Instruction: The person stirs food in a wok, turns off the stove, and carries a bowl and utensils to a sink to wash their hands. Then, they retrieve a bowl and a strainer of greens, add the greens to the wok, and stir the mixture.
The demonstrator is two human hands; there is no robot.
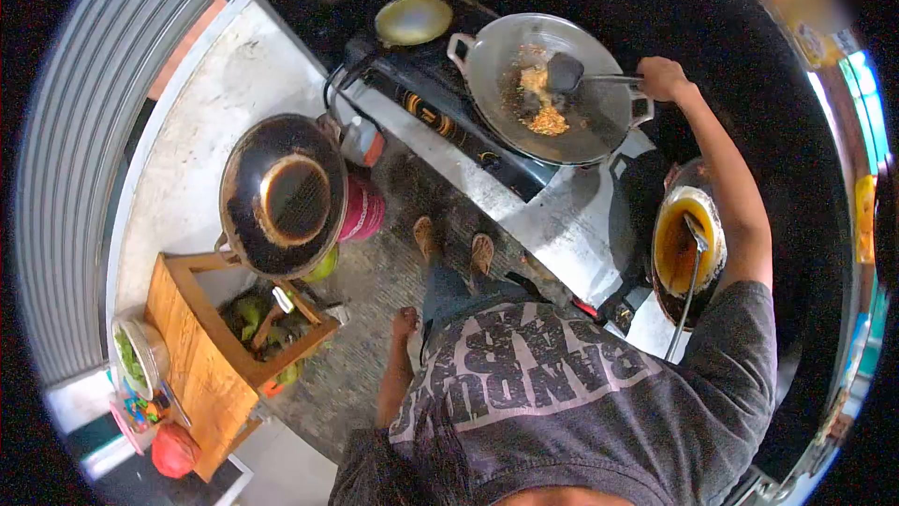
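Our right hand [663, 78] is closed around the handle of the spatula [565, 73]. Its blade lies on the food [543, 115] in the wok [599, 127], just left of this hand. We think short, flat strokes along the bottom are best, so that nothing jumps over the rim. Our left hand [405, 321] hangs beside the leg, well apart from the wok. We cannot tell if its fingers are open.

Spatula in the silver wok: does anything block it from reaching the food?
Nothing visible does. The right hand holds the spatula, whose blade sits against the food inside the wok.
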